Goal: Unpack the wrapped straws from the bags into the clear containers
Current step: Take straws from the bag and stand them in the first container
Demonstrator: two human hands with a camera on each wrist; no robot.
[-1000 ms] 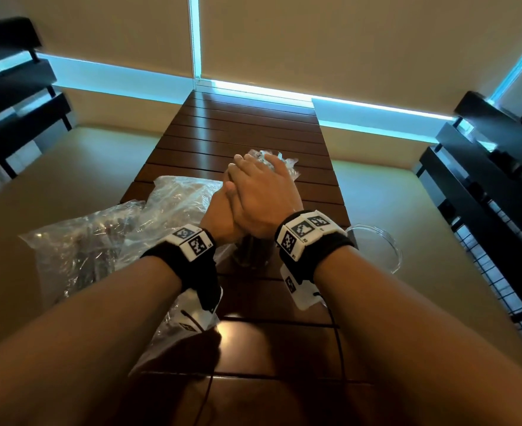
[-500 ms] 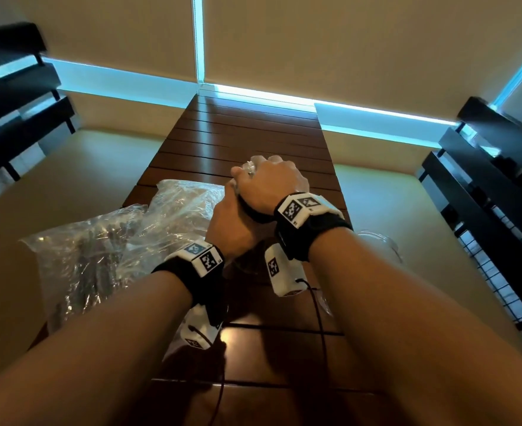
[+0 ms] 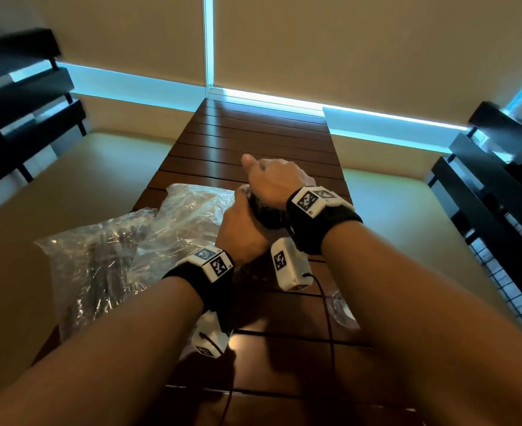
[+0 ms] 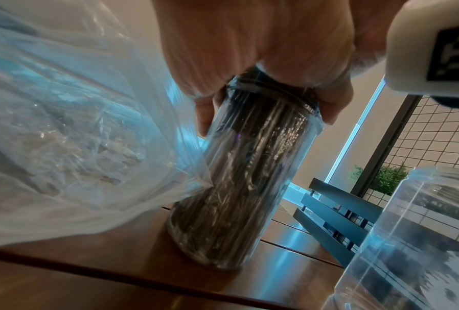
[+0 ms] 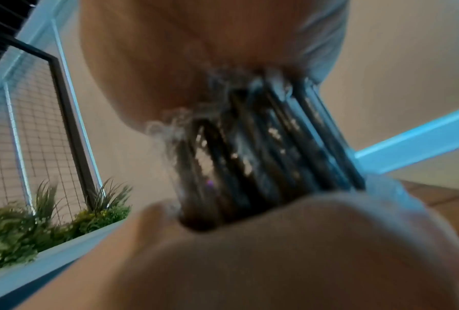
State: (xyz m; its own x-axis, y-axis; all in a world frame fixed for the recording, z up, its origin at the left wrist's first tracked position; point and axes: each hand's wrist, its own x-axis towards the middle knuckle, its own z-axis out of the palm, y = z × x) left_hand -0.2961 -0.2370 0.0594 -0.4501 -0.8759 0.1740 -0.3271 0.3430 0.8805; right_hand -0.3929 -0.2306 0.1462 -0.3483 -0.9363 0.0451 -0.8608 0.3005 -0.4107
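Observation:
A tall clear container (image 4: 249, 167) packed with dark wrapped straws (image 5: 263, 146) stands upright on the slatted wooden table (image 3: 253, 139). My left hand (image 3: 241, 226) grips the container round its upper rim, fingers curled on the far side in the left wrist view. My right hand (image 3: 275, 179) sits directly above as a fist, thumb sticking out. It grips the tops of the straws, which run up into its palm in the right wrist view. Two crumpled clear bags (image 3: 100, 265) holding more straws lie to the left of the container.
A second clear container (image 4: 409, 230) stands to the right of the first, close by the table's right edge. Dark slatted benches (image 3: 499, 195) flank the narrow table on both sides. The bags overhang the left edge. The far half of the table is bare wood.
My right hand went from lying flat over the straw tops to a fist closed round them, with the wrist turned. My left hand kept its hold on the container.

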